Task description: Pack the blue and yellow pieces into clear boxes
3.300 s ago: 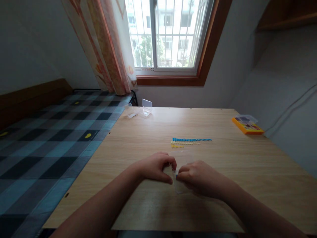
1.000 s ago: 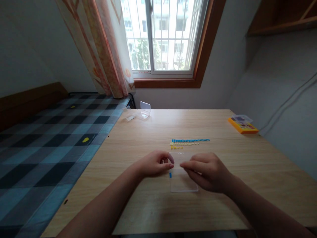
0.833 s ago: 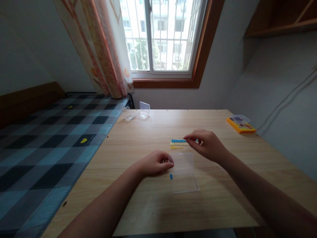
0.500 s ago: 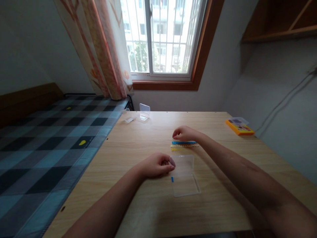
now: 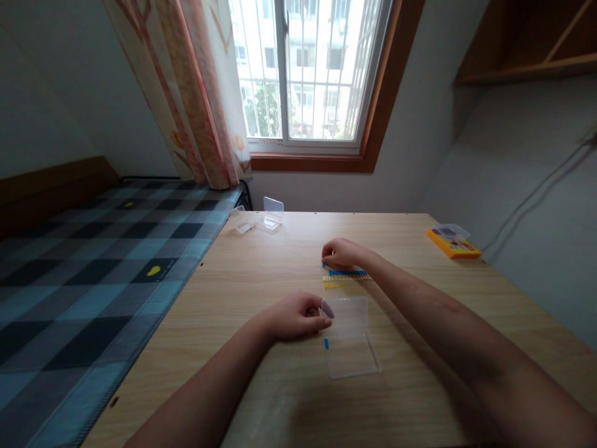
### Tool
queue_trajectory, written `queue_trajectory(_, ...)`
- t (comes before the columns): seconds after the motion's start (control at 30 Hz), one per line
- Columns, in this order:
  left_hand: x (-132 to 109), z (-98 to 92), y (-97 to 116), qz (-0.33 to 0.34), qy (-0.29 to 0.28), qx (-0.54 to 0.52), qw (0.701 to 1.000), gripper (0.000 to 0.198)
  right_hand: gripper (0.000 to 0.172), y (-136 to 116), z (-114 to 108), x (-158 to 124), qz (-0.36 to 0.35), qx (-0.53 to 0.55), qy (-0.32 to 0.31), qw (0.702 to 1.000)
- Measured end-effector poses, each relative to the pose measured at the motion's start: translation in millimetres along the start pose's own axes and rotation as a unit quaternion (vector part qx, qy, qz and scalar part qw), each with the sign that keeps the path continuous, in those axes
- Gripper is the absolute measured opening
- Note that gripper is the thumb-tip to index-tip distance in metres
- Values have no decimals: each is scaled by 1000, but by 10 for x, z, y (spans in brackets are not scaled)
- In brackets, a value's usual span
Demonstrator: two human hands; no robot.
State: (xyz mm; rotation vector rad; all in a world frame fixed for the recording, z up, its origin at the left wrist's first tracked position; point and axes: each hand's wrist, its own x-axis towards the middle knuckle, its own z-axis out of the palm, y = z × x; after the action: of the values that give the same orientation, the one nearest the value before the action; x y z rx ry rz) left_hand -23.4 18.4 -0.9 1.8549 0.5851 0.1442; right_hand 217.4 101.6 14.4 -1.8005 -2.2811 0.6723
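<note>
Your right hand point(image 5: 344, 254) moved forward, pinching a blue piece point(image 5: 323, 265). Your left hand point(image 5: 298, 316) grips the clear box point(image 5: 355, 374), blue block point(image 5: 326, 344) at its edge.

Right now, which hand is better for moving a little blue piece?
Probably the right hand: it seems to pinch a blue piece near the end of the blue row, while the left hand holds the open clear box.
</note>
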Motion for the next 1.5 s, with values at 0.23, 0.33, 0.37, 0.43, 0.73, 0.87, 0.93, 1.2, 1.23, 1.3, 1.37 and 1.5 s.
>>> queue_trajectory(0.23, 2, -5, -20, -1, -6, 1, 1000, 46, 27, 20, -36, -79, -15, -29, 15, 999)
queue_trajectory(0.33, 1, -5, -26, 0, -6, 7, 1000, 46, 25, -27, -9, -124, -18, -55, 22, 998)
queue_trajectory(0.37, 0, -5, -26, 4, -5, 12, 1000, 45, 24, -49, 6, -130, -19, -65, 28, 997)
queue_trajectory(0.43, 0, -6, -24, 10, -2, 20, 1000, 44, 22, -99, 31, -131, -20, -83, 40, 996)
queue_trajectory(0.73, 1, 5, -7, -4, 9, 50, 999, 37, 20, -192, -352, -703, -17, -78, 172, 982)
queue_trajectory(0.87, -10, 26, 58, -7, 18, 70, 997, 31, 19, -261, -526, -1516, -149, 66, 223, 961)
queue_trajectory(0.93, -14, 37, 100, -10, 22, 83, 996, 29, 18, -367, -489, -1870, -203, 124, 139, 961)
queue_trajectory(1.2, 0, 54, 132, 11, 32, 159, 987, 27, 14, -709, 250, -2029, -170, -18, -21, 985)
queue_trajectory(1.23, 3, 55, 124, 15, 33, 162, 986, 27, 14, -701, 331, -1987, -166, -45, -24, 985)
queue_trajectory(1.3, 7, 56, 108, 20, 32, 167, 985, 28, 15, -671, 454, -1923, -161, -92, -27, 982)
queue_trajectory(1.37, 9, 56, 99, 22, 29, 170, 985, 29, 15, -640, 524, -1889, -160, -118, -20, 980)
queue_trajectory(1.5, 9, 55, 95, 24, 28, 173, 984, 28, 12, -601, 549, -1878, -176, -125, 8, 976)
